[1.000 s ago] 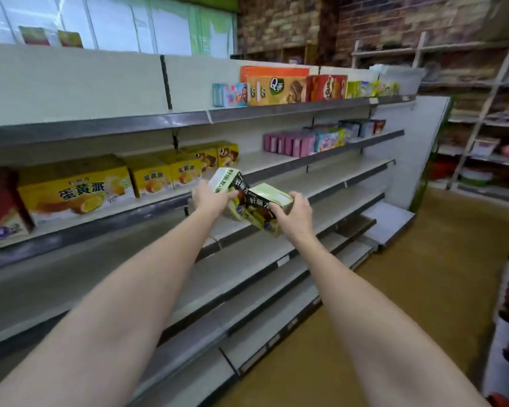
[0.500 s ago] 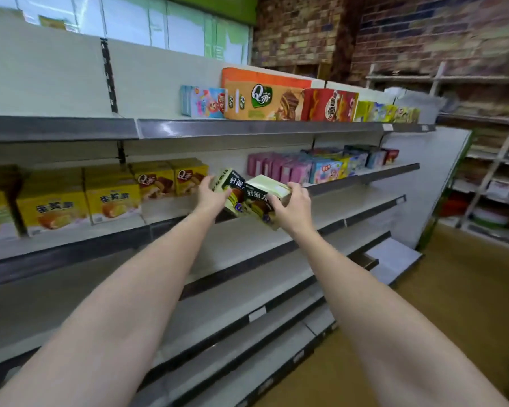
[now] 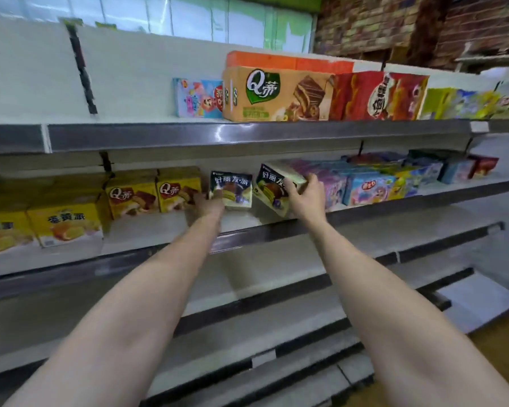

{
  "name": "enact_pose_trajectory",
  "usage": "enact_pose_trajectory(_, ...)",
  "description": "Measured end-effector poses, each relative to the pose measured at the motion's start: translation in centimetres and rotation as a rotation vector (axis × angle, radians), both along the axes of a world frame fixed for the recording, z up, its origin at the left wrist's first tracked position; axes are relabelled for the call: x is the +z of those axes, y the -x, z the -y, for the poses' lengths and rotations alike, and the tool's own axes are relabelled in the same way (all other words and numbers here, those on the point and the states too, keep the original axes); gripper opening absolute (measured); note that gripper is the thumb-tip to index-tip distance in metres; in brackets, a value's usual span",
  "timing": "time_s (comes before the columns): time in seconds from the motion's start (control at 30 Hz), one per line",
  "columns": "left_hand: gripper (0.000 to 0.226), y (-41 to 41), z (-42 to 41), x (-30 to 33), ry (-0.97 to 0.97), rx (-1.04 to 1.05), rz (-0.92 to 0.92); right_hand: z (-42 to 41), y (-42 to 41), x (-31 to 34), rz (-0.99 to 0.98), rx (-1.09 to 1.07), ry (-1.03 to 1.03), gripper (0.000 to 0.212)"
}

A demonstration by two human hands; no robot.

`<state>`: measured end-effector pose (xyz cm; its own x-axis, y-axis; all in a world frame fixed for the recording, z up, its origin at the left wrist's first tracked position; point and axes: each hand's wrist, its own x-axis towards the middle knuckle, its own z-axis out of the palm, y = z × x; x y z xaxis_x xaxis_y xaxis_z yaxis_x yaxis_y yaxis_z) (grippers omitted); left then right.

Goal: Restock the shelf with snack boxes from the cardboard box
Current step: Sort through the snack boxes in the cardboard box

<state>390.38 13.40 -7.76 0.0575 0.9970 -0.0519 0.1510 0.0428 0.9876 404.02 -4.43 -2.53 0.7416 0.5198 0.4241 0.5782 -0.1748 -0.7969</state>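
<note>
Since a second ago both arms have reached further in, and the two green-and-dark snack boxes, then held together in mid-air in front of the shelving, are now apart at the second shelf point(image 3: 276, 227) from the top. The left hand point(image 3: 209, 204) holds the left snack box point(image 3: 231, 190) at its lower left corner; that box stands upright on the white shelf board, just right of two yellow Q-branded boxes point(image 3: 155, 192). The right hand point(image 3: 304, 198) grips the right snack box point(image 3: 278, 188), fingers curled over its top and side; this box is tilted, its top leaning right, and I cannot tell whether its lower edge touches the board. It is just beside a row of purple and pink cartons point(image 3: 332, 186).

Both snack boxes are glossy printed cardboard, rectangular, dark at the top and pale green below, with a picture of a round chocolate-coated pie. The shelf boards are flat, matt white, edged with a grey metallic strip that catches the light. On the top shelf stand a large tan Q-branded carton point(image 3: 276, 95) and a red carton point(image 3: 376, 96). Further left on the second shelf are yellow egg-pie boxes point(image 3: 65, 224). A rough brick wall point(image 3: 394, 22) rises behind.
</note>
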Motion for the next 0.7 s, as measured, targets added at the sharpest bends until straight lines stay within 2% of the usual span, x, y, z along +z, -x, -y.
enact_pose_trajectory(0.07,0.067,-0.6,0.4,0.4,-0.062,0.048,-0.17,-1.8,-1.3,-0.5,0.023,0.047,0.029,0.06)
enact_pose_trajectory(0.13,0.058,-1.3,0.7,1.0,-0.109,0.075,-0.24,-3.4,-2.1,-1.0,0.093,0.076,0.071,0.06)
enact_pose_trajectory(0.3,0.055,-3.1,0.9,1.0,-0.18,0.129,-0.455,-5.2,-3.3,-0.8,0.197,0.065,0.006,0.059)
enact_pose_trajectory(0.43,0.055,-3.3,0.0,0.1,-0.189,0.168,-0.574,-5.1,-4.5,-0.8,0.198,0.126,-0.019,0.056)
enact_pose_trajectory(0.57,0.056,-3.2,-0.2,0.4,-0.184,0.176,-0.509,-4.7,-4.4,-1.4,0.249,0.237,-0.03,0.057)
enact_pose_trajectory(0.63,0.06,-3.2,0.1,0.5,-0.196,0.187,-0.499,-4.5,-4.4,-1.5,0.195,0.31,-0.014,0.058)
enact_pose_trajectory(0.7,0.053,-3.0,0.4,0.6,-0.196,0.191,-0.467,-4.4,-4.6,-1.7,0.103,0.393,0.003,0.059)
